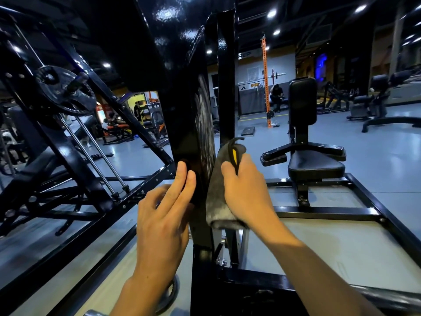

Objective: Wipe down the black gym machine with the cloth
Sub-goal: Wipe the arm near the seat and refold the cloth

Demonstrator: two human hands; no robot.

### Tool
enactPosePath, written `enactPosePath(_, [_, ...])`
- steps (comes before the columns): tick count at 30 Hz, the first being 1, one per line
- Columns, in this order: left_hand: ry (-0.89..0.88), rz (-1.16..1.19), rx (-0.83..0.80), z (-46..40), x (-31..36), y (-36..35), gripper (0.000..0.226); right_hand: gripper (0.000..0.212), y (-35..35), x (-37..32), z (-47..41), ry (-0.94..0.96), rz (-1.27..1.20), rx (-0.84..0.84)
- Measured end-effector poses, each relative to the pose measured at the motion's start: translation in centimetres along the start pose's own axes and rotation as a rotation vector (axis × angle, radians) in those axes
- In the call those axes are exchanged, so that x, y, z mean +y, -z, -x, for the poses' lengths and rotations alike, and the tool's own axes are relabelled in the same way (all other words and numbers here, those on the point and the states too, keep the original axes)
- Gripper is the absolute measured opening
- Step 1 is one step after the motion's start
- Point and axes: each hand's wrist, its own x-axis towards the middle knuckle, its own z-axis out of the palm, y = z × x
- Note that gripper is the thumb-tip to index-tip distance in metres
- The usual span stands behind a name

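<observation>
I am looking down at a glossy black painted steel upright post of the gym machine (193,124) standing right in front of me, with a smeared, streaky patch showing on its right-hand face. My right hand (246,192) is pressing a soft grey folded microfibre cloth with a yellow-and-black tag (219,197) against that right face; the fingers are lying close together and curling over the cloth's upper part, pinning it to the metal while its lower fold is hanging just below my palm. My left hand (164,213) is resting on the opposite, left face of the post, two fingers (182,176) reaching up straight and touching the paint, the others loosely bent; it is gripping nothing.

I am judging the cloth to be light, limp and a little grippy, so it will bunch or slide under the palm unless I am keeping it spread flat and pinned by the fingers near its top edge. The post looks rigid and heavy, fixed to the black floor frame (319,209), so it should take firm pressure without shifting, though the gloss paint looks slick and my bracing fingers could slip. A black padded seat with upright backrest (305,142) is standing well apart to the right.
</observation>
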Motion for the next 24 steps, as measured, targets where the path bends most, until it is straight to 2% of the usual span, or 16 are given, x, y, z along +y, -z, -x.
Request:
enactPosePath(2, [-0.002,-0.001,0.000,0.0,0.0,0.1,0.096,0.017,-0.1,-0.1,-0.3,-0.006,-0.005,0.024])
enactPosePath(8, [0.008,0.015,-0.001,0.2,0.0,-0.3,0.098,0.019,0.1,0.2,3.3,0.041,-0.035,-0.096])
enactPosePath(14, [-0.012,0.004,0.003,0.1,-0.2,-0.2,0.100,0.020,0.0,-0.4,-0.9,0.002,0.069,0.020])
enactPosePath(19, [0.011,0.022,-0.033,0.4,-0.5,-0.6,0.117,0.018,0.2,-0.6,3.2,0.058,0.030,-0.087])
enactPosePath(24, [-0.008,0.012,-0.003,0.0,-0.3,-0.3,0.108,0.018,0.8,-1.4,-0.7,0.027,0.119,-0.026])
